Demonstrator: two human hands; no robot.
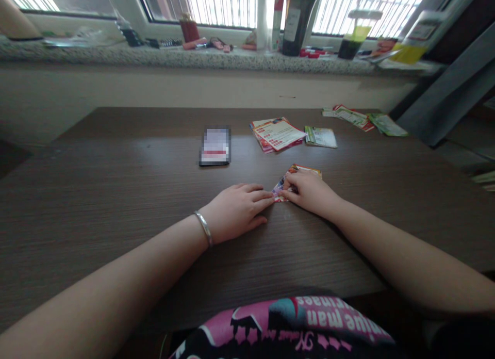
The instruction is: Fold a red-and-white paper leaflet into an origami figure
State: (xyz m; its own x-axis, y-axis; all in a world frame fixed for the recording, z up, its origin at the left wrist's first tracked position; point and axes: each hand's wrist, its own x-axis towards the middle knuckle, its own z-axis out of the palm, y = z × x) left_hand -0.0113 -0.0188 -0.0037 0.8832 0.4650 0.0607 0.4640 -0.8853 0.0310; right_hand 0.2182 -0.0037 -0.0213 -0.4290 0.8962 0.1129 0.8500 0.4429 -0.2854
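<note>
A colourful printed card [309, 169] lies on the brown wooden table [127, 194], partly covered by my right hand [307, 190]. The fingers of that hand are curled and pinch the card near its left part. My left hand [242, 208], with a silver bangle at the wrist, rests flat with its fingers stretched out; the fingertips touch the card's left corner. Whether more than one card is under my right hand, I cannot tell. Behind the hands lies a loose pile of cards [280, 133], with a small green and white stack of cards [322, 137] beside it.
A phone-like item [215, 146] with a blurred screen lies left of the pile. More cards [353, 116] are spread at the back right, near a grey curtain [444, 91]. Several bottles, including a dark container [297, 23], stand on the granite windowsill [154, 54].
</note>
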